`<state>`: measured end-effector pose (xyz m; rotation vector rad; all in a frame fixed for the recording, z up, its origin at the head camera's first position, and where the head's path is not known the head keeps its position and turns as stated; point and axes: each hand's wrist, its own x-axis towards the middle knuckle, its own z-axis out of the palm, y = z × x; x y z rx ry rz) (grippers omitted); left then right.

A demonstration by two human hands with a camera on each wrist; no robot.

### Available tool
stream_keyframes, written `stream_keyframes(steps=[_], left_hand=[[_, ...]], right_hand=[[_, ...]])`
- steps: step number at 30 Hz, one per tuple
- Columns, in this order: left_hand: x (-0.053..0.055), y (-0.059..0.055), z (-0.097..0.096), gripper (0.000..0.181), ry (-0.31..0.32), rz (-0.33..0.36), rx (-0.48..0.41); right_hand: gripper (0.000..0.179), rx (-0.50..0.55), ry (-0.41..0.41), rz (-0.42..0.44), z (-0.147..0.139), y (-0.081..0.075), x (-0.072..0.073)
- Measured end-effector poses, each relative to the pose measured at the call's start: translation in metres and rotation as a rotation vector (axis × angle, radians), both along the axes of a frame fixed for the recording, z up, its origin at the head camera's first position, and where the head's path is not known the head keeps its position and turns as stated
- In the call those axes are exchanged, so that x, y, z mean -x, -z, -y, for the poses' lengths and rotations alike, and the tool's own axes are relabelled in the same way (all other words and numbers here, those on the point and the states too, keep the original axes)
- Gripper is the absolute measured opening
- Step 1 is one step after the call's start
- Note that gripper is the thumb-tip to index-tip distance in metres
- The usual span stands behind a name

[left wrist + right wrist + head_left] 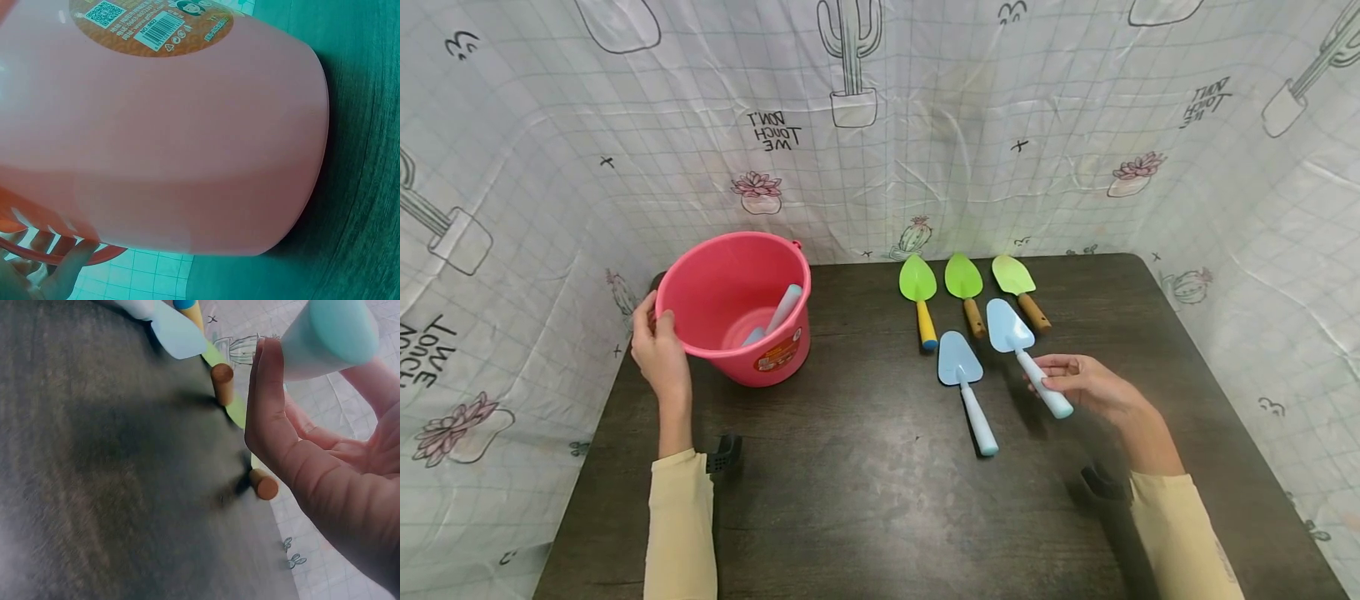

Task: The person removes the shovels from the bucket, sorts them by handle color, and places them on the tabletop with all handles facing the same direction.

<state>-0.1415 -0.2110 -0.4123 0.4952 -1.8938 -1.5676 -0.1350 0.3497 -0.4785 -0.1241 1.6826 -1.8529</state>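
My left hand (658, 348) grips the rim of a pink bucket (767, 364) on the left of the table, thumb and fingers on either side of the edge. A light blue trowel (784, 308) leans inside the bucket. On the right, my right hand (1086, 385) pinches the pale handle of another light blue trowel (1009, 327), held above the table with its blade pointing away. In the right wrist view the handle's end (344, 328) sits between thumb and fingers. A third light blue trowel (961, 360) lies on the table left of that hand.
Behind lie a green trowel with a yellow handle (927, 325) and two green trowels with wooden handles, one in the middle (963, 277) and one at right (1013, 275). The dark wooden table (865, 500) is bordered by a printed white curtain (1000, 183) behind and at the sides.
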Motion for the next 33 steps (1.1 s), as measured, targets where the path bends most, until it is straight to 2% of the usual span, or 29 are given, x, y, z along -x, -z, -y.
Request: stream_keyframes(steps=[6, 8, 10, 16, 18, 21, 26, 28, 30, 33], left_hand=[[0.015, 0.024, 0.015, 0.039, -0.012, 0.018, 0.006], [0.017, 0.027, 0.017, 0.039, -0.009, 0.018, 0.009], [0.015, 0.024, 0.015, 0.039, -0.005, 0.014, 0.008], [0.001, 0.000, 0.000, 0.039, 0.001, 0.009, -0.006], [0.000, -0.003, -0.001, 0.040, 0.000, 0.013, -0.009], [0.005, 0.004, 0.003, 0.040, 0.001, 0.018, -0.010], [0.016, 0.023, 0.015, 0.039, 0.003, 0.009, -0.008], [0.018, 0.027, 0.018, 0.039, 0.002, 0.006, -0.010], [0.017, 0.026, 0.017, 0.039, 0.002, 0.007, -0.012], [0.011, 0.015, 0.010, 0.039, 0.004, 0.007, -0.016]], right_hand=[[0.028, -0.036, 0.024, 0.050, -0.002, 0.004, -0.005], [0.030, -0.056, 0.027, 0.056, -0.003, 0.005, -0.007], [0.034, -0.071, 0.028, 0.058, -0.004, 0.006, -0.008], [0.042, -0.114, 0.038, 0.072, -0.005, 0.011, -0.012], [0.045, -0.125, 0.037, 0.073, -0.006, 0.012, -0.013], [0.048, -0.133, 0.029, 0.066, -0.006, 0.013, -0.015], [0.052, -0.150, 0.025, 0.068, -0.009, 0.015, -0.018], [0.053, -0.163, 0.026, 0.070, -0.010, 0.017, -0.019], [0.055, -0.179, 0.021, 0.064, -0.011, 0.019, -0.020], [0.057, -0.196, 0.016, 0.058, -0.012, 0.021, -0.021]])
